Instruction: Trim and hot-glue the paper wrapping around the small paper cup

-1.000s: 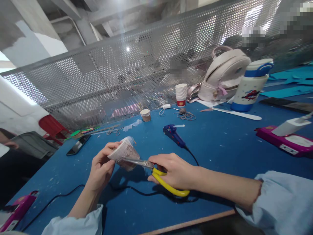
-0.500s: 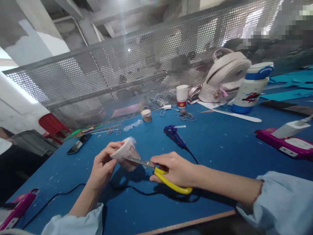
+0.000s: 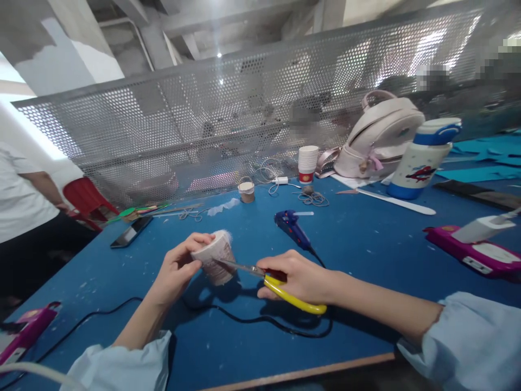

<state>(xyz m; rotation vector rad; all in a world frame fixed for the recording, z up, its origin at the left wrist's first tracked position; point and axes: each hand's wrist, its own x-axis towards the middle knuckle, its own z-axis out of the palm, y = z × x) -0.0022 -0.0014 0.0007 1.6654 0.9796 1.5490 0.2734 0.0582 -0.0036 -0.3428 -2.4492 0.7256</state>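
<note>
My left hand (image 3: pixel 179 266) grips a paper cup (image 3: pixel 217 262) by its rim, tilted above the table. Pale, fuzzy material wraps the cup, with loose fibres at its top edge. My right hand (image 3: pixel 295 277) is closed round the yellow handles of a pair of scissors (image 3: pixel 293 297). The blades point left, and their tips meet the side of the cup; whether they cut into the wrap I cannot tell. Beyond my right hand lies a blue glue gun (image 3: pixel 293 229) with a clear stick in its back end.
On the blue table (image 3: pixel 358 326) stand a small wrapped cup (image 3: pixel 246 193), stacked paper cups (image 3: pixel 308 164), a backpack (image 3: pixel 378 138) and a bottle (image 3: pixel 421 163). A phone (image 3: pixel 131 232) lies left, a purple power strip (image 3: pixel 474 250) right. A black cord (image 3: pixel 244 315) crosses the front. A person (image 3: pixel 28 201) stands at left.
The cup and scissors show slightly further right, as the camera view has shifted. The cup is a little more upright. A standing person in a white shirt has come further into view at left.
</note>
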